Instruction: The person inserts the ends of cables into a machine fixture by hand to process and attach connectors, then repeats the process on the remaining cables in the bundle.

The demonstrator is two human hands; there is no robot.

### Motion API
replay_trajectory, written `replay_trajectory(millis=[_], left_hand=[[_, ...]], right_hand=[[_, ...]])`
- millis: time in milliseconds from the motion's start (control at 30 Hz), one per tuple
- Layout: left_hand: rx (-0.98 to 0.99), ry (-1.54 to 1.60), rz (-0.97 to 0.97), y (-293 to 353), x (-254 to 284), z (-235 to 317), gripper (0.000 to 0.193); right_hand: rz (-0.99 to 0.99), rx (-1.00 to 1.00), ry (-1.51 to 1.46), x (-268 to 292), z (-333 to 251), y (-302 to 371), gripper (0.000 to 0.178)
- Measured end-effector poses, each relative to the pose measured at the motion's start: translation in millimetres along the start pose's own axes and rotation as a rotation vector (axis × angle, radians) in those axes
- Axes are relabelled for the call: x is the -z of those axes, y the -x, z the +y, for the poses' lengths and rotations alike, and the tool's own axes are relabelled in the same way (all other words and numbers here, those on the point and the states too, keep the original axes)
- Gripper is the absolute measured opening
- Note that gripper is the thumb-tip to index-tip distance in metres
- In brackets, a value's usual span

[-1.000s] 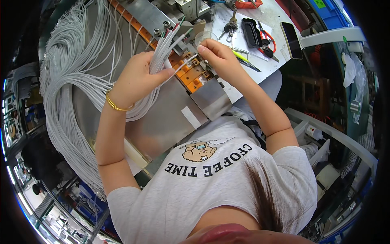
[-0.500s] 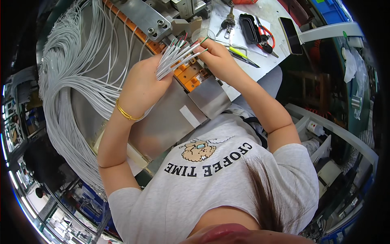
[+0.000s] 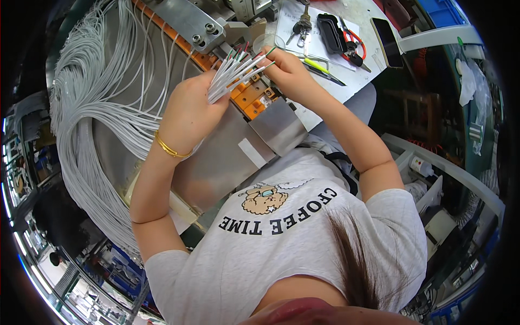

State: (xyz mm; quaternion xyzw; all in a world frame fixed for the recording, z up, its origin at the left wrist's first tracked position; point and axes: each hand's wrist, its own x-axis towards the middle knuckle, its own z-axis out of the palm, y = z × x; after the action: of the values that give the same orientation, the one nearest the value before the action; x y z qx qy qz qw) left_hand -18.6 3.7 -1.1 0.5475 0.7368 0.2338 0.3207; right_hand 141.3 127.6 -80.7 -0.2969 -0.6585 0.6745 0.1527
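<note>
My left hand (image 3: 195, 111) is closed around a bundle of thin white cables (image 3: 227, 81), whose ends fan out toward the right with red, green and dark inner wires showing. At the right side of that fan, my right hand (image 3: 287, 76) pinches the tip of one cable between thumb and fingertips. Both hands are above an orange fixture strip (image 3: 250, 102) on a metal machine. The left palm hides part of the bundle, and the cables cover part of the strip.
A thick mass of white cables (image 3: 76, 146) hangs along the left. A bolted metal block (image 3: 189, 24) stands beyond the hands. On the white table at the right lie keys (image 3: 303, 24), a black case (image 3: 330, 35), red-handled cutters (image 3: 355, 49), a yellow pen (image 3: 316, 66) and a phone (image 3: 386, 42).
Both hands keep their hold at the cable bundle. My right fingertips have shifted slightly at the cable ends, and the whole view has moved a little.
</note>
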Motion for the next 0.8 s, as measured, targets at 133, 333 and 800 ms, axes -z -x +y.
replay_trajectory(millis=[133,333,800], left_hand=[[-0.070,-0.062,0.056,-1,2,-1,0.017],[0.147,0.525,-0.113,1,16,9,0.016],[0.135,0.451,-0.233,5,21,12,0.019]], right_hand=[[0.044,0.153,0.127,0,5,-1,0.022],[0.206,0.518,0.399,-2,-14,11,0.019],[-0.063,0.428,0.274,-8,-50,31,0.017]])
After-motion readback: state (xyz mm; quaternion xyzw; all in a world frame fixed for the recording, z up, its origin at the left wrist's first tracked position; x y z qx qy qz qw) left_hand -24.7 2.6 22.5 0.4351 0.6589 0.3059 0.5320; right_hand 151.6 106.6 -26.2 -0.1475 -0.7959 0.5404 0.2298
